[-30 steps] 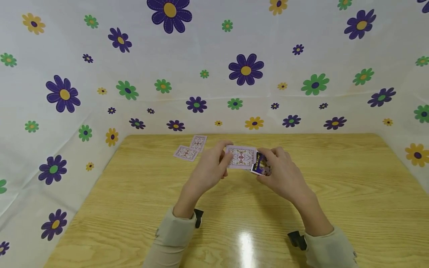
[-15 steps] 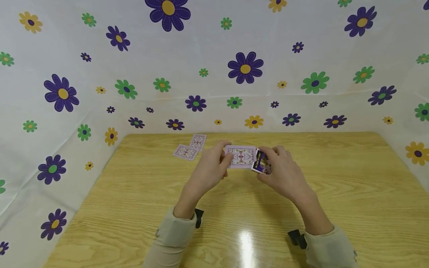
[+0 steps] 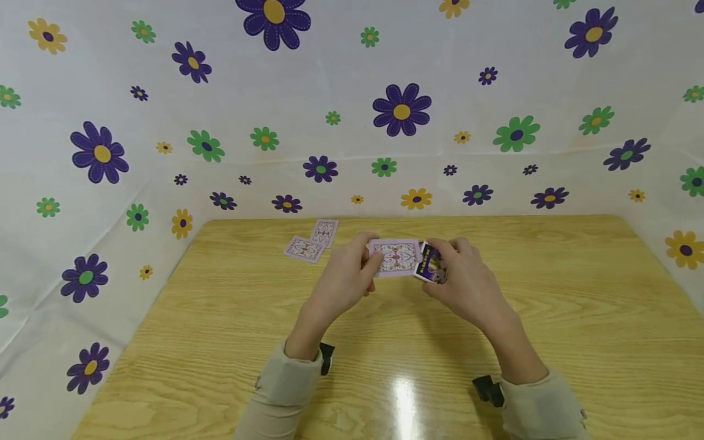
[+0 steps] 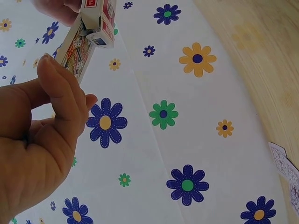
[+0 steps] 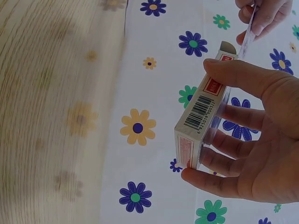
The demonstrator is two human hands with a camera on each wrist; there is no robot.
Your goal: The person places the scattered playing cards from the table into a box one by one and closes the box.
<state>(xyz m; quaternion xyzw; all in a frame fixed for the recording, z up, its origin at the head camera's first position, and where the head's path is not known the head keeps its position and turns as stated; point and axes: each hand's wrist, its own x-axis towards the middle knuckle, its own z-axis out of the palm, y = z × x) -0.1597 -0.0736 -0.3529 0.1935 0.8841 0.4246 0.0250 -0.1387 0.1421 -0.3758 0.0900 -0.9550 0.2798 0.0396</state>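
Observation:
In the head view my left hand (image 3: 348,272) pinches a playing card (image 3: 396,256) between thumb and fingers, its patterned back facing up. My right hand (image 3: 467,284) grips a small card box (image 3: 431,266) with a dark purple and yellow front. The card's right end overlaps the box's open end. The left wrist view shows the colourful printed face (image 4: 77,55) on the card's underside. A barcode and red label mark the box's white side (image 5: 202,109) in the right wrist view, where the thumb presses near the opened flap (image 5: 228,47).
Two playing cards lie face down at the table's back left, one card (image 3: 304,249) overlapping the other card (image 3: 326,231). The wood-grain table (image 3: 220,342) meets a white flowered cloth (image 3: 341,73) at the back and sides.
The box has turned slightly in my right hand and shows a little more of its front. My left hand and its card stay nearly still. The head view has shifted slightly.

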